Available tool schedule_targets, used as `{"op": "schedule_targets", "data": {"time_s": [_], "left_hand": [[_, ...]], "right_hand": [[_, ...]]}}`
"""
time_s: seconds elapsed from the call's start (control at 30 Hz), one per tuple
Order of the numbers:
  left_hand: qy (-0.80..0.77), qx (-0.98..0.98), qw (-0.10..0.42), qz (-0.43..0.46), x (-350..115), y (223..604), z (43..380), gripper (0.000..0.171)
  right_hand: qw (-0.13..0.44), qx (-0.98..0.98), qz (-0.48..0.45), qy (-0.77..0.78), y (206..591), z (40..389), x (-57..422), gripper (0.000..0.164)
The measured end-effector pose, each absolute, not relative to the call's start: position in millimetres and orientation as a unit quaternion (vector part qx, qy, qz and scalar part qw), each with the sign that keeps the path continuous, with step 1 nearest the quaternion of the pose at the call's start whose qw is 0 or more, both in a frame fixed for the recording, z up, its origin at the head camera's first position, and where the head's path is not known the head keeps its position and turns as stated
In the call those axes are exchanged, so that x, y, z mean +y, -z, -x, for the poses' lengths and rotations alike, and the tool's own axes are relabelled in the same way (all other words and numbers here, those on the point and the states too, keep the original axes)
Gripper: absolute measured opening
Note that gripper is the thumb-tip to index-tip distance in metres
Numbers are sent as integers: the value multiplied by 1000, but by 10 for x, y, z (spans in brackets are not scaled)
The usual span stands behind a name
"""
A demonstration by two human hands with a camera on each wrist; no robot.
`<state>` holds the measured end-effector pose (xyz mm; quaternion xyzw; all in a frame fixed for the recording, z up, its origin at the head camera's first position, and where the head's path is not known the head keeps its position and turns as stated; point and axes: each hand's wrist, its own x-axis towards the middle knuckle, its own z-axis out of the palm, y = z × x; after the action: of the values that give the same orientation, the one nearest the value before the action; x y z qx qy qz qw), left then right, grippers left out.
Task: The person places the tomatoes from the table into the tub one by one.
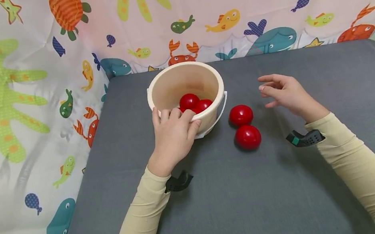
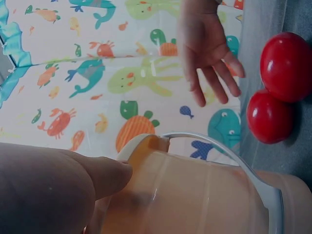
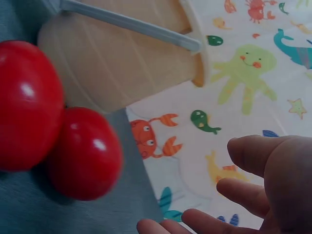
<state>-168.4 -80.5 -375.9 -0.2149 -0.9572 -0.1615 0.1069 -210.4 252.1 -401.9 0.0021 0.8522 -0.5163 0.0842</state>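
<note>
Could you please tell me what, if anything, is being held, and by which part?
The left hand holds the cream bucket by its near rim; the right hand holds nothing.

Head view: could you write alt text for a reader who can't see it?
A person's left grip holds the near rim of a cream bucket containing round red objects, on a gray table. Two loose red objects lie close together to the bucket's right, and the right grip hovers farther right, holding nothing. A sheet printed with sea creatures hangs behind.
</note>
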Motion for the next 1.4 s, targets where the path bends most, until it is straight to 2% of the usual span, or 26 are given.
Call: {"op": "schedule_targets", "data": {"time_s": [0.47, 1.4], "left_hand": [[163, -958, 101, 211, -805, 3760, 1684, 21], [165, -958, 99, 211, -808, 3754, 1678, 22]], "right_hand": [[120, 839, 2, 531, 4335, 2094, 2336, 58], [143, 845, 4, 515, 4487, 2103, 2141, 51]]}}
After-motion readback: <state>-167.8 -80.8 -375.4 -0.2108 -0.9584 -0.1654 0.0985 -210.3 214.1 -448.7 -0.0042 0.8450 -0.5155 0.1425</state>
